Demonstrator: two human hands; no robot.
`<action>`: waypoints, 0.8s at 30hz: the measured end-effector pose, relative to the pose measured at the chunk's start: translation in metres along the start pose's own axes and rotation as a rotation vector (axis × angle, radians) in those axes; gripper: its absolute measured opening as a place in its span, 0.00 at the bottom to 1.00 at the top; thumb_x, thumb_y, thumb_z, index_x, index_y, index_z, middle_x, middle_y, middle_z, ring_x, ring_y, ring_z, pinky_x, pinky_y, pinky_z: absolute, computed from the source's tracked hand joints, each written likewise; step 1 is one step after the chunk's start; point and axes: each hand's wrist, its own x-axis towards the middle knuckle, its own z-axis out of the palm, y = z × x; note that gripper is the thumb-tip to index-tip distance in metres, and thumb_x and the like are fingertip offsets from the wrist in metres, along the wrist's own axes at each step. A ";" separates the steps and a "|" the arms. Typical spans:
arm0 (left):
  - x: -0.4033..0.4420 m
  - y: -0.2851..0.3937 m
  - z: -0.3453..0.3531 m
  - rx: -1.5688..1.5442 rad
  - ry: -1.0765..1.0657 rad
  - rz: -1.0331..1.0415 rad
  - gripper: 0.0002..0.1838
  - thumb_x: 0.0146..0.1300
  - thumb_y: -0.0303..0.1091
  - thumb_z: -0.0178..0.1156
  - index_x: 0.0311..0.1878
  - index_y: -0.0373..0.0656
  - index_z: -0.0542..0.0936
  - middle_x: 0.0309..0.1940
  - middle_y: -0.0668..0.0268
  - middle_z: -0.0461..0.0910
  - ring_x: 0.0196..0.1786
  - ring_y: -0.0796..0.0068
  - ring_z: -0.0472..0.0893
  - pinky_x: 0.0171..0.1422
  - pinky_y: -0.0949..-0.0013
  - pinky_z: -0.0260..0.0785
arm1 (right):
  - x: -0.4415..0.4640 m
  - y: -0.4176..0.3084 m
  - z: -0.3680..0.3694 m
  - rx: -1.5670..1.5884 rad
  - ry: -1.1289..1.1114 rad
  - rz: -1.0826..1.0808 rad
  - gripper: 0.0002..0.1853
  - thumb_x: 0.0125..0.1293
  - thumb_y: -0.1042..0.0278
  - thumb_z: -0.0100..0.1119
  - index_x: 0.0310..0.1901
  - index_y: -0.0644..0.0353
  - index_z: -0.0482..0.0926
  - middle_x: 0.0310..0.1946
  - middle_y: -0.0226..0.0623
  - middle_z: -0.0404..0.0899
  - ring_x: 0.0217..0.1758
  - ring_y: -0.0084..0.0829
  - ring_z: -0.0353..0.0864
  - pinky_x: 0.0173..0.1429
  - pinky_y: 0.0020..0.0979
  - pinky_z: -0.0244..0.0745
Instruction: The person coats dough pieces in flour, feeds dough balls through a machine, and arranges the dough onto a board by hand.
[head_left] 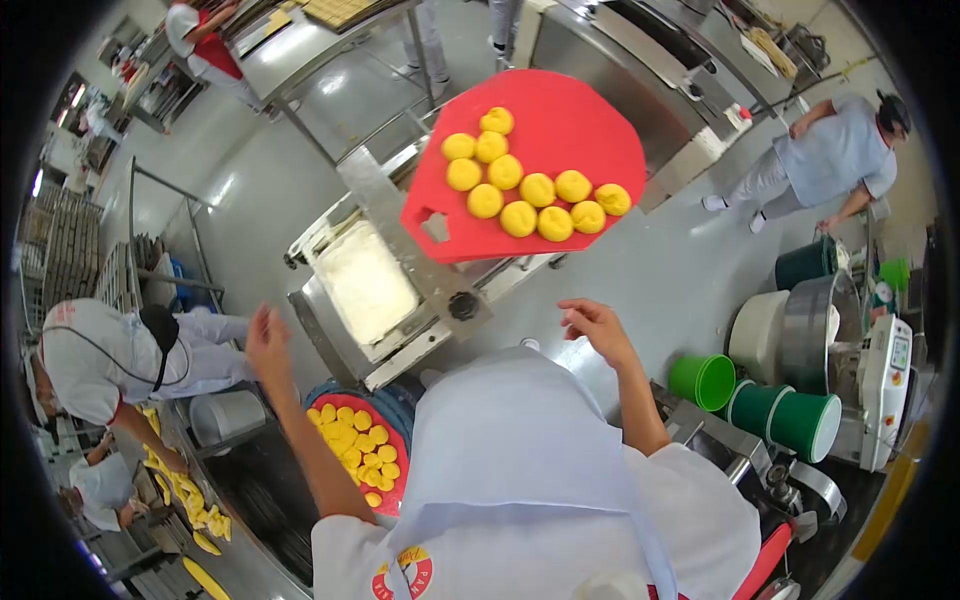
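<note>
My left hand [267,345] is raised at the left of the flour-covered tray [365,285], slightly blurred, fingers loosely apart and holding nothing visible. On the other side, my right hand [594,328] hangs in the air with loosely bent, parted fingers, also without anything in it. Ahead of both hands a red board [570,115] with a cut-out grip hole rests on the machine, touched by neither hand. Several yellow dough balls [505,172] sit on it in a bent band. Below my left forearm, a second red board [400,425] carries many yellow dough balls [350,440].
A metal machine frame [465,305] stands close in front of me. At the left, a co-worker [110,350] bends over yellow dough pieces [185,490]. Another person [835,150] stands at the far right. Green buckets [702,382] and a steel mixing bowl [815,330] are on the right.
</note>
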 end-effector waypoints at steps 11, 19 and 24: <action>-0.066 0.184 0.392 0.164 -0.442 0.882 0.20 0.65 0.42 0.67 0.56 0.41 0.82 0.56 0.53 0.79 0.63 0.51 0.74 0.70 0.53 0.65 | 0.125 -0.111 -0.119 -1.263 0.654 -0.536 0.28 0.59 0.46 0.70 0.55 0.58 0.81 0.62 0.46 0.72 0.69 0.49 0.67 0.67 0.43 0.66; 0.099 0.147 0.484 0.643 -0.386 0.578 0.32 0.56 0.47 0.73 0.57 0.35 0.76 0.51 0.46 0.80 0.59 0.46 0.77 0.62 0.49 0.71 | 0.146 -0.121 -0.126 -0.264 0.455 -0.445 0.24 0.65 0.59 0.69 0.59 0.57 0.76 0.46 0.40 0.80 0.42 0.39 0.83 0.45 0.37 0.81; 0.062 0.175 0.488 0.123 -0.574 0.589 0.33 0.55 0.32 0.72 0.63 0.41 0.70 0.47 0.50 0.83 0.53 0.50 0.82 0.54 0.53 0.76 | 0.158 -0.182 -0.164 0.787 0.197 -0.252 0.22 0.78 0.58 0.53 0.67 0.56 0.70 0.49 0.38 0.79 0.46 0.36 0.85 0.48 0.32 0.86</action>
